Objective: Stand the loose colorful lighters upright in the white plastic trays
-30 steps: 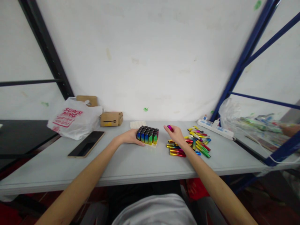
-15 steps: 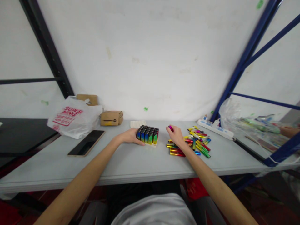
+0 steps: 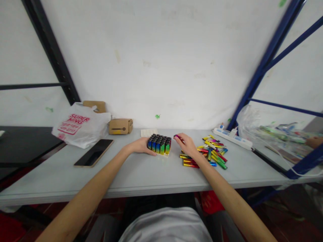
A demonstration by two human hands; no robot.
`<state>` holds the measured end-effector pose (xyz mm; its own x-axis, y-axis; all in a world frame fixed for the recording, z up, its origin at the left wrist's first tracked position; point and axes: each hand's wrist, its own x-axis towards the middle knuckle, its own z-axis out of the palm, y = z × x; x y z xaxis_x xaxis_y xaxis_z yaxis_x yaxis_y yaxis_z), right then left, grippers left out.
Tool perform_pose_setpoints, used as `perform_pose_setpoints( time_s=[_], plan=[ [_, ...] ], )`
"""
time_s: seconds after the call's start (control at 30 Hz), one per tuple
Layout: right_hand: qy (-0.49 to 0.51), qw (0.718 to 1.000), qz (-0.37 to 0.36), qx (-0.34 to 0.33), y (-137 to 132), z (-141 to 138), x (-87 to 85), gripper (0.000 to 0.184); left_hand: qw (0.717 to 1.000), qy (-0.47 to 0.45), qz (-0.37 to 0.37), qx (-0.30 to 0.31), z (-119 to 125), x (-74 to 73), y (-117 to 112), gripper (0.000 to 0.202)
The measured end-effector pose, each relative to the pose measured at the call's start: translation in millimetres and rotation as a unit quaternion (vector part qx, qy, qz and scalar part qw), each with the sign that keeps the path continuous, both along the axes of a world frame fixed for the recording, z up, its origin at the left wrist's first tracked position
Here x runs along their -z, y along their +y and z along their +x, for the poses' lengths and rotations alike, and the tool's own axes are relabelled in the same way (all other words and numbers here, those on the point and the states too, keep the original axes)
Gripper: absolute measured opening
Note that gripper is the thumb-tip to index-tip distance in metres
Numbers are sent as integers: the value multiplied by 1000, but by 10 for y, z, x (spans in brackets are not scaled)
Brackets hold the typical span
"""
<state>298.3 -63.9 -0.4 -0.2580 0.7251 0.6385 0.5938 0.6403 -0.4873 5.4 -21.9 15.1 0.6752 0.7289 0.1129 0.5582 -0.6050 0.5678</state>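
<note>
The right grip [image 3: 185, 144] is pinching a purple tube [image 3: 177, 136] between thumb and fingers. Only one end of it shows, poking out at the fingertips on the side toward the left grip [image 3: 140, 145]; the rest is hidden in the hand. The tube is up above the worktop [image 3: 141, 174], just beside the standing tubes [image 3: 158, 144], with a small gap between. Those stand in neat rows, black tops up, in a pale tray [image 3: 165, 155] around the middle of the worktop, closer to the back edge than the front edge. The left grip is bent around the tray's left end and holds it there, thumb along the front, with the other fingers mostly hidden behind. A messy pile [image 3: 214, 154] of shiny tubes lies toward the worktop's right edge, partly under the right arm. A phone [image 3: 94, 153] lies flat toward the left edge. A box [image 3: 120, 126] sits at the back edge.
</note>
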Motion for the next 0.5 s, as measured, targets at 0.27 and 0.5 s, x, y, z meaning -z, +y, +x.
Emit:
perform_pose_setpoints(
  time_s=[0.27, 0.5],
  plan=[
    [-10, 995, -98, -35, -119, -41, -72, 45, 1000, -2, -20, -14, 6, 13, 8, 77],
    [24, 975, -182, -128, -191, -88, -63, 45, 1000, -11, -15, 0, 1, 32, 27, 77]
  ],
)
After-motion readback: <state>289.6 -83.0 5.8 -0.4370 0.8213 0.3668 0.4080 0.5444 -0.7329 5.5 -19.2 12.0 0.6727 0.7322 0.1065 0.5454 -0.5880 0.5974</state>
